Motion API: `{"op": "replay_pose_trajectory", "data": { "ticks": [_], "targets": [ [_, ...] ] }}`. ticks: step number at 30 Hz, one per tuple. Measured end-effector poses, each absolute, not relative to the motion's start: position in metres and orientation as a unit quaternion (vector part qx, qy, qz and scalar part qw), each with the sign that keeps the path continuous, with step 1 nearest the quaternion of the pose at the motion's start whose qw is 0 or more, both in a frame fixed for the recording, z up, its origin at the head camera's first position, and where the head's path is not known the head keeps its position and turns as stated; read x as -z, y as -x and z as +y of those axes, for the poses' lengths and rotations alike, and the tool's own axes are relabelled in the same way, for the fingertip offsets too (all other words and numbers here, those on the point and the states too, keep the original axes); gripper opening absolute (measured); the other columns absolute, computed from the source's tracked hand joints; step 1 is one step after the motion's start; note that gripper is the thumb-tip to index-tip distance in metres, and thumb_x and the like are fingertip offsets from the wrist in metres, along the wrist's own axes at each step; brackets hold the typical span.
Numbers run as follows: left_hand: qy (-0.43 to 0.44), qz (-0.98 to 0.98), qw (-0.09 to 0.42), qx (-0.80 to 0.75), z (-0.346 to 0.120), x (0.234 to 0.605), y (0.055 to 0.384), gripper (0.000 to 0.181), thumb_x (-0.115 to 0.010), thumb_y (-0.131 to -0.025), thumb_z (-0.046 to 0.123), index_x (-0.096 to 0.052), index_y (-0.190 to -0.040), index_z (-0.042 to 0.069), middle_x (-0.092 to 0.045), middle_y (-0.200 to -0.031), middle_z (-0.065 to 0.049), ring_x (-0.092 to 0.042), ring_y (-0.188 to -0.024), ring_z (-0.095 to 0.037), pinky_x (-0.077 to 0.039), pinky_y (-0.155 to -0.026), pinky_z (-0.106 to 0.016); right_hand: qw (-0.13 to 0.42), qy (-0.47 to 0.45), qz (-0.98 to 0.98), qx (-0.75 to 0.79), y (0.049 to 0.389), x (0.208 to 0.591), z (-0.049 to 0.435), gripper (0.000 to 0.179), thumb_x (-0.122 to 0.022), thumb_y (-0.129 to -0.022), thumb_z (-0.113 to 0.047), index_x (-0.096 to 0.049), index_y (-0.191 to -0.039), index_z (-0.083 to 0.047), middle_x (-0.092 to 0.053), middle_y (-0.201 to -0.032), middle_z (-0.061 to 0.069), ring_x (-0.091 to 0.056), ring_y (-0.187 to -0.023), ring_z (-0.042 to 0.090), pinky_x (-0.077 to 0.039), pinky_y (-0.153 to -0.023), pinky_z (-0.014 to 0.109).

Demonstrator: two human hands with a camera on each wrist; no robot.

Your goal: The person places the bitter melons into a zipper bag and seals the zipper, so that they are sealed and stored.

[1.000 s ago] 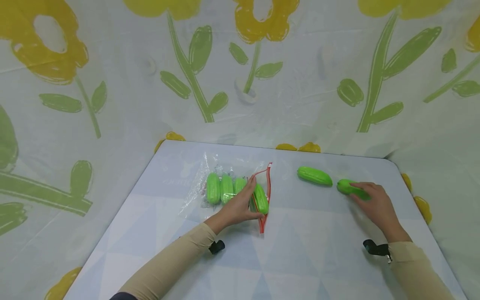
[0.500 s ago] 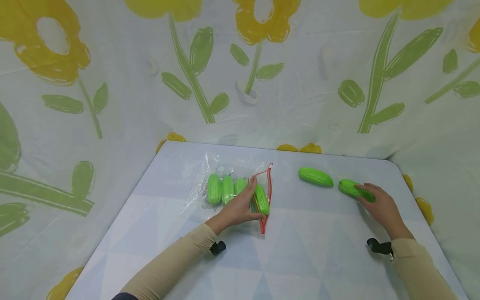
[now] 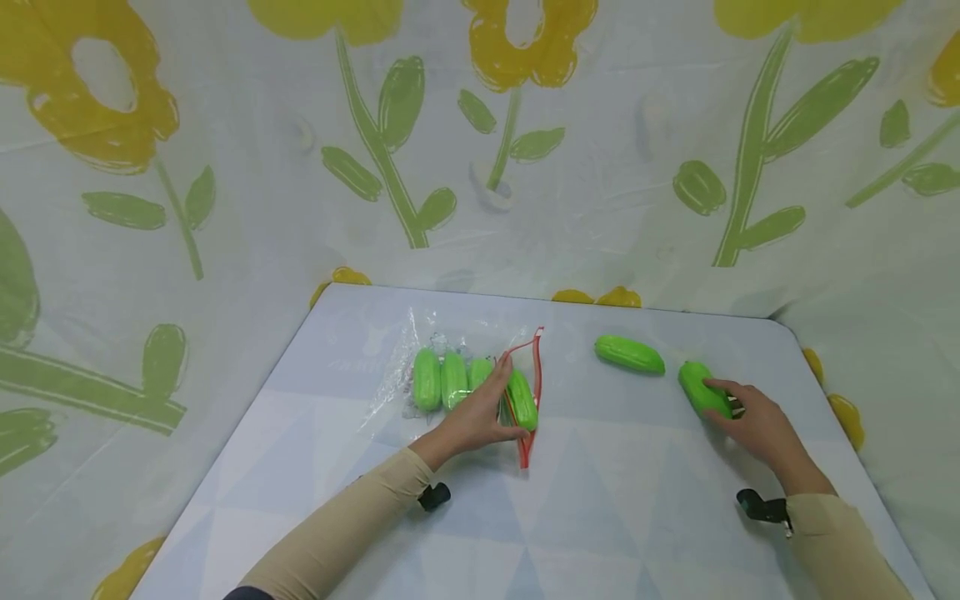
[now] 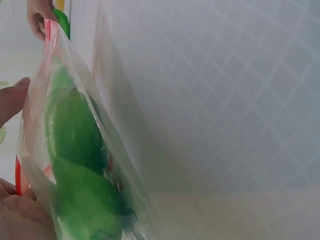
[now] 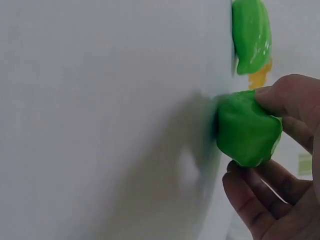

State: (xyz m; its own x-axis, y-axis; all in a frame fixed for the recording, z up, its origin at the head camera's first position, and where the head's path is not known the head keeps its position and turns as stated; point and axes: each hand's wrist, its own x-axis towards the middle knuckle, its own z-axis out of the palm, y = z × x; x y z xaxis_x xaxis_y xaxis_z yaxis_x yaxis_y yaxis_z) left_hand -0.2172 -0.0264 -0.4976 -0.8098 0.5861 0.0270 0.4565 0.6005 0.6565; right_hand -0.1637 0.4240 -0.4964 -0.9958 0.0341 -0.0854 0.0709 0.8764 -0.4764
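My right hand (image 3: pixel 763 425) holds a glossy bright green cucumber (image 3: pixel 697 385) at the table's right side. In the right wrist view the thumb lies on one side of that cucumber (image 5: pixel 247 131) and the fingertips meet its other side. My left hand (image 3: pixel 471 415) rests at the red-edged mouth of a clear zip bag (image 3: pixel 393 396), thumb spread well away from fairly straight fingers. Several green cucumbers (image 3: pixel 427 379) lie side by side in the bag, one partly hidden by this hand. The cucumber nearest the mouth (image 3: pixel 522 400) shows between thumb and fingers.
Another green cucumber (image 3: pixel 630 354) lies loose on the pale table (image 3: pixel 600 517), between the bag and my right hand. A flower-printed curtain (image 3: pixel 600 192) hangs behind the table and along its sides.
The cucumber under my right hand has turned so that its near end swings toward me, and the fingers have shifted along it. My left hand and the bag stay put.
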Motion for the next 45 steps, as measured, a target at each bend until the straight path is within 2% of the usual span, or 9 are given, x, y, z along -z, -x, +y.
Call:
{"op": "replay_pose_trajectory", "data": {
  "ticks": [5, 10, 17, 28, 38, 45],
  "targets": [
    [-0.291, 0.891, 0.094, -0.337, -0.028, 0.496, 0.216, 0.123, -0.086, -0.081, 0.042, -0.003, -0.163, 0.002, -0.002, -0.17, -0.011, -0.013, -0.154, -0.027, -0.03, -0.12, -0.042, 0.029, 0.004, 0.965, 0.261, 0.152, 0.496, 0.403, 0.06, -0.072, -0.095, -0.033, -0.054, -0.143, -0.003, -0.058, -0.123, 0.029, -0.061, -0.103, 0.044, -0.054, -0.065, 0.038],
    [-0.289, 0.893, 0.093, -0.333, -0.029, 0.496, 0.217, 0.122, -0.086, -0.082, 0.042, -0.003, -0.163, 0.003, -0.001, -0.17, -0.009, -0.013, -0.155, -0.025, -0.028, -0.121, -0.041, 0.023, 0.029, 0.959, 0.282, 0.145, 0.497, 0.378, 0.057, -0.075, -0.093, -0.036, -0.059, -0.139, -0.005, -0.061, -0.124, 0.026, -0.065, -0.101, 0.041, -0.053, -0.063, 0.034],
    [-0.287, 0.893, 0.096, -0.334, -0.029, 0.497, 0.217, 0.122, -0.085, -0.082, 0.042, -0.002, -0.163, 0.005, 0.0, -0.17, -0.008, -0.013, -0.154, -0.025, -0.029, -0.12, -0.042, 0.021, 0.038, 0.952, 0.302, 0.148, 0.501, 0.344, 0.051, -0.076, -0.093, -0.033, -0.063, -0.135, -0.009, -0.062, -0.13, 0.023, -0.066, -0.104, 0.039, -0.058, -0.072, 0.042],
    [-0.289, 0.892, 0.096, -0.333, -0.028, 0.497, 0.217, 0.122, -0.085, -0.083, 0.042, -0.002, -0.163, 0.005, 0.001, -0.17, -0.007, -0.014, -0.154, -0.026, -0.03, -0.12, -0.042, -0.023, 0.066, 0.943, 0.325, 0.162, 0.506, 0.291, 0.046, -0.078, -0.091, -0.028, -0.067, -0.133, -0.009, -0.066, -0.12, 0.017, -0.069, -0.101, 0.035, -0.058, -0.083, 0.049],
    [-0.29, 0.893, 0.097, -0.33, -0.026, 0.498, 0.217, 0.122, -0.085, -0.083, 0.042, -0.002, -0.163, 0.004, 0.001, -0.17, -0.007, -0.014, -0.154, -0.027, -0.031, -0.119, -0.043, -0.024, 0.07, 0.943, 0.325, 0.165, 0.513, 0.283, 0.047, -0.078, -0.091, -0.026, -0.066, -0.135, -0.012, -0.066, -0.115, 0.012, -0.067, -0.093, 0.024, -0.058, -0.077, 0.041],
    [-0.287, 0.891, 0.103, -0.338, -0.025, 0.498, 0.216, 0.122, -0.086, -0.082, 0.04, -0.002, -0.164, 0.006, 0.0, -0.17, -0.007, -0.014, -0.154, -0.026, -0.031, -0.119, -0.043, -0.034, 0.07, 0.942, 0.325, 0.165, 0.515, 0.282, 0.046, -0.078, -0.092, -0.026, -0.066, -0.135, -0.012, -0.066, -0.117, 0.012, -0.068, -0.095, 0.026, -0.058, -0.076, 0.04]
  ]
}}
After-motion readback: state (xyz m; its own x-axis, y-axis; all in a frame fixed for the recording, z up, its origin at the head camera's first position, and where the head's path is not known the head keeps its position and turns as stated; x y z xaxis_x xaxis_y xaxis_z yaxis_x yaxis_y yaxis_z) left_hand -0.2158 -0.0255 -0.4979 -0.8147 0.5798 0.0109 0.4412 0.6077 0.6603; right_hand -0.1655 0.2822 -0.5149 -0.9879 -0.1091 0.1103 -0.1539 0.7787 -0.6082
